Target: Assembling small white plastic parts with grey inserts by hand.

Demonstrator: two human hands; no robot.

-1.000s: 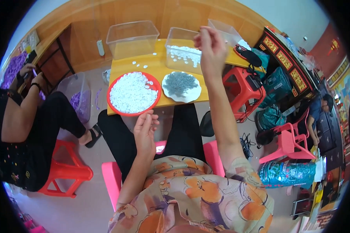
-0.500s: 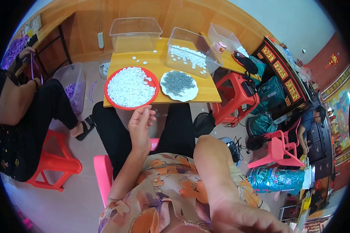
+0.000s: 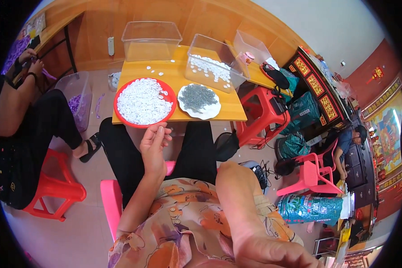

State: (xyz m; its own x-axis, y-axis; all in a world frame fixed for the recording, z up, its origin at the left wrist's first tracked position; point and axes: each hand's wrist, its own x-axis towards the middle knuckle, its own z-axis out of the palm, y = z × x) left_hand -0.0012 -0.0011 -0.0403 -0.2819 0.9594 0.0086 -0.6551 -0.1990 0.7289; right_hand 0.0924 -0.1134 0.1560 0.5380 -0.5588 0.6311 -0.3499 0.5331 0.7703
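Observation:
My left hand (image 3: 154, 145) is just below the near rim of a round red tray (image 3: 117, 109), its thumb and fingers pinched together. Whatever may be between those fingertips is too small to make out. Small white oval pieces (image 3: 145, 102) fill the tray. To its right, a white scalloped plate (image 3: 212, 110) carries a pile of small grey pieces (image 3: 196, 97). My right hand (image 3: 274, 252) is raised close at the lower edge of the view, far from the table, with its fingers partly cut off.
Clear plastic bins (image 3: 152, 41) stand on the yellow table (image 3: 136, 69); one bin (image 3: 216, 49) holds white pieces. A red stool (image 3: 261, 116) is to the right. At left, a seated person's hands (image 3: 31, 62) handle purple strips. Another person (image 3: 344, 143) sits far right.
The whole view has shifted slightly, moving the table left. My hands keep nearly the same pose. The person at left has brought their hands together by the purple strips.

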